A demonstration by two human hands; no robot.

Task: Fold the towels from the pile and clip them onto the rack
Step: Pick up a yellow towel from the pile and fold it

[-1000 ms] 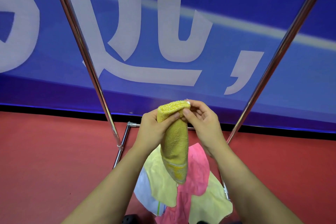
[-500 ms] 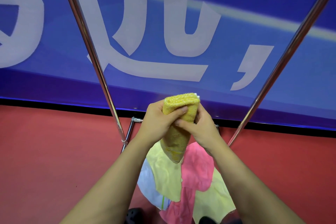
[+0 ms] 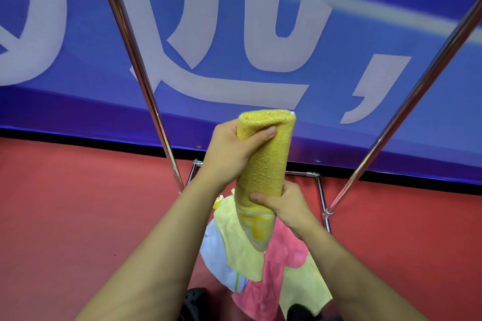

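I am gripping the folded towel (image 3: 263, 164), left hand (image 3: 229, 154) topmost, right hand (image 3: 287, 206) below, fingers closed; clipping comes next, I judge.

Bright, even light from above, soft shadows only. Thin glare lines along the rack poles (image 3: 135, 65). Strong wide-angle bending at edges; slightly soft everywhere.

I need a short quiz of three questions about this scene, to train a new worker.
1. True or false: both hands hold the yellow towel.
2. Which hand grips its upper end? A) left hand B) right hand
3. Fill in: the pile lies on the ___ floor, between the rack poles.

Key: 1 true; 2 A; 3 red.
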